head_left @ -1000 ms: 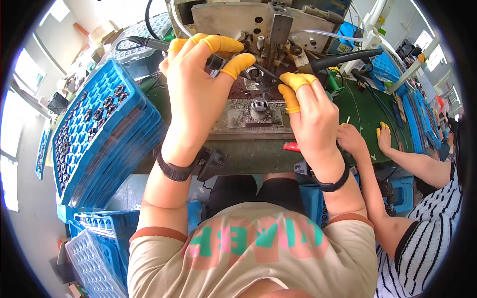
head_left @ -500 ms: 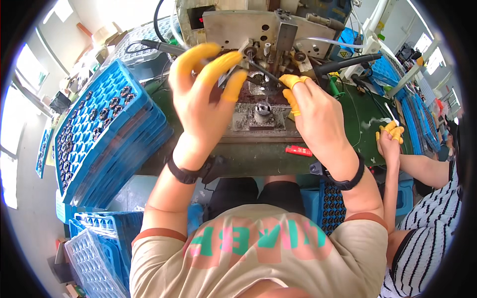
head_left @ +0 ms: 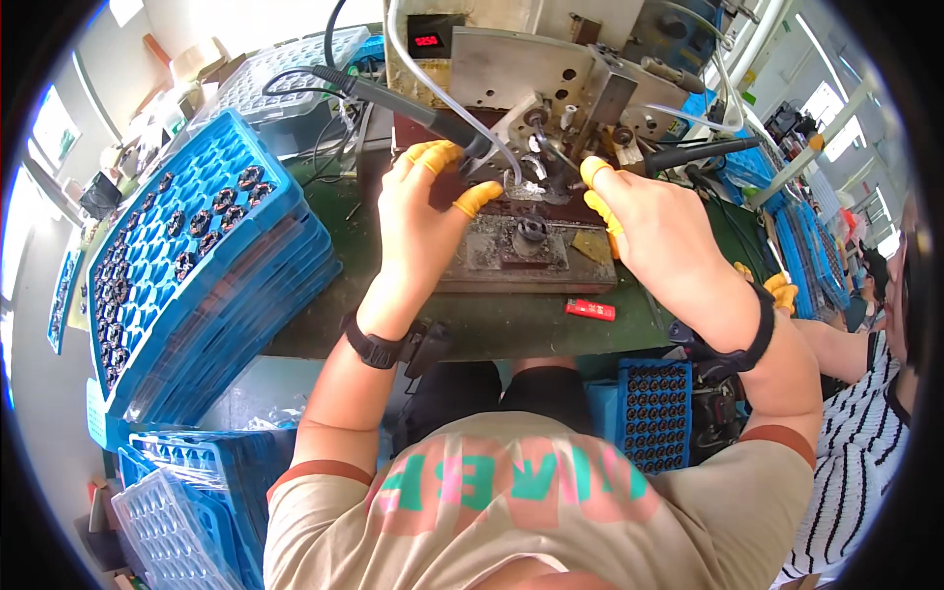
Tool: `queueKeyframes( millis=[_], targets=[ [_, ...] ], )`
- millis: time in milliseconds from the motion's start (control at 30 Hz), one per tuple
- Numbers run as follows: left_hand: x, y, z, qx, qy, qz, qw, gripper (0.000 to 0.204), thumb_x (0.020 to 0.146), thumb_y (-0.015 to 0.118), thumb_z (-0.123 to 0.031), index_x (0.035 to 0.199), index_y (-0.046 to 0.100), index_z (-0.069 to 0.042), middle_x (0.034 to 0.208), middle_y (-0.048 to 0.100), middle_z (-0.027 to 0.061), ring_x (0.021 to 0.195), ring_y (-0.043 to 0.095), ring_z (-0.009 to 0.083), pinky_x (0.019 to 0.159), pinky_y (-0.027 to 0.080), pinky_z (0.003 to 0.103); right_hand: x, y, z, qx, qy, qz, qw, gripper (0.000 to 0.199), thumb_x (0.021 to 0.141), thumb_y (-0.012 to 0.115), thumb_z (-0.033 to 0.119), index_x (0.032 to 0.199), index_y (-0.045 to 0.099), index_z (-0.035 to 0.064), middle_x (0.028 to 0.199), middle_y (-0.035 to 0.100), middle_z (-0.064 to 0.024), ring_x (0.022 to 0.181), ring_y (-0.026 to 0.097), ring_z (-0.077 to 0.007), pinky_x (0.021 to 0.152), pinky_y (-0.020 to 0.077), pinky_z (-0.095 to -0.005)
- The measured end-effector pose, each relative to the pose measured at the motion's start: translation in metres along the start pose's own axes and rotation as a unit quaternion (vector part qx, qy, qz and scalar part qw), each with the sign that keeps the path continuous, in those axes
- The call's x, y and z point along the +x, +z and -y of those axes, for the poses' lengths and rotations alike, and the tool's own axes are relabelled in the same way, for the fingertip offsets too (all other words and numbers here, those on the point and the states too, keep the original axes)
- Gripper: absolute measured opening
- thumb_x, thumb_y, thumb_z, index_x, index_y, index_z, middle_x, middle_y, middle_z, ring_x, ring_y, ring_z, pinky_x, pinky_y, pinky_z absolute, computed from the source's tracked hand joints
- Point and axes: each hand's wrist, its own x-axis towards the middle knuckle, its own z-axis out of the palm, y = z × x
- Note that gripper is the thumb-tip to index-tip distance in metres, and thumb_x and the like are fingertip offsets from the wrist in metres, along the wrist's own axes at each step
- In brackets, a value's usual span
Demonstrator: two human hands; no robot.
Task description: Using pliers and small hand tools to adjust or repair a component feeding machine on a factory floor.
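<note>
A small dark round part (head_left: 532, 232) sits on the metal block (head_left: 526, 258) at the foot of the machine (head_left: 551, 84). Just above it, both hands work at the machine's small fittings. The left hand (head_left: 425, 221), in yellow fingertip covers, is spread with its fingers at a thin hose; the right hand (head_left: 657, 231) pinches at a fitting, but what it grips I cannot tell. Left of the block, the stacked blue trays (head_left: 211, 275) hold only some parts, with many pockets empty. A red lighter (head_left: 590, 310) lies on the tabletop (head_left: 492, 329) below the block.
</note>
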Motion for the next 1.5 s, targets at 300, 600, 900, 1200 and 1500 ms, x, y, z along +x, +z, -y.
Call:
queueKeyframes(
  millis=[300, 600, 900, 1200, 1500],
  targets=[
    [0.005, -0.004, -0.008, -0.059, -0.026, 0.009, 0.998, 0.037, 0.064, 0.083, -0.011, 0.094, 0.065, -0.002, 0.087, 0.061, 0.0081, 0.072, 0.061, 0.0199, 0.065, 0.051, 0.029, 0.006, -0.016, -0.003, -0.016, -0.001, 0.073, 0.997, 0.03, 0.088, 0.048, 0.01, 0.118, 0.052, 0.0063, 0.078, 0.063, -0.0132, 0.07, 0.062, -0.0319, 0.056, 0.0482, -0.0404],
    [0.003, -0.004, -0.008, -0.078, -0.032, 0.011, 0.996, 0.035, 0.064, 0.083, -0.01, 0.093, 0.065, -0.002, 0.086, 0.061, 0.0084, 0.071, 0.061, 0.019, 0.063, 0.05, 0.029, 0.005, -0.008, 0.004, 0.021, 0.041, 0.078, 0.996, 0.039, 0.069, 0.055, -0.007, 0.107, 0.049, 0.0006, 0.087, 0.06, -0.0202, 0.084, 0.058, -0.0393, 0.07, 0.0475, -0.0447],
    [0.003, -0.004, -0.007, -0.086, -0.037, 0.013, 0.995, 0.033, 0.065, 0.082, -0.008, 0.092, 0.065, -0.002, 0.087, 0.062, 0.0078, 0.073, 0.062, 0.0202, 0.067, 0.051, 0.029, 0.004, 0.005, 0.022, 0.298, 0.112, 0.061, 0.946, 0.02, 0.088, 0.051, 0.002, 0.108, 0.047, -0.0018, 0.096, 0.06, -0.0201, 0.089, 0.06, -0.0353, 0.075, 0.0487, -0.0367],
    [0.002, 0.0, -0.002, -0.074, 0.022, -0.016, 0.997, 0.032, 0.064, 0.083, -0.006, 0.088, 0.064, 0.001, 0.084, 0.06, 0.0077, 0.07, 0.059, 0.0192, 0.064, 0.048, 0.027, 0.022, -0.007, 0.016, 0.119, 0.1, 0.168, 0.973, 0.034, 0.093, 0.045, 0.007, 0.121, 0.035, -0.0082, 0.091, 0.058, -0.0293, 0.089, 0.057, -0.045, 0.073, 0.0452, -0.0461],
    [0.0, -0.001, 0.003, -0.093, -0.006, 0.016, 0.996, 0.032, 0.067, 0.079, -0.01, 0.094, 0.065, -0.003, 0.092, 0.061, 0.0093, 0.083, 0.059, 0.0285, 0.072, 0.049, 0.035, 0.029, -0.014, 0.02, 0.049, 0.114, 0.208, 0.97, 0.039, 0.087, 0.047, -0.002, 0.123, 0.033, -0.0096, 0.082, 0.058, -0.0281, 0.079, 0.059, -0.0431, 0.067, 0.0468, -0.0451]
  ],
)
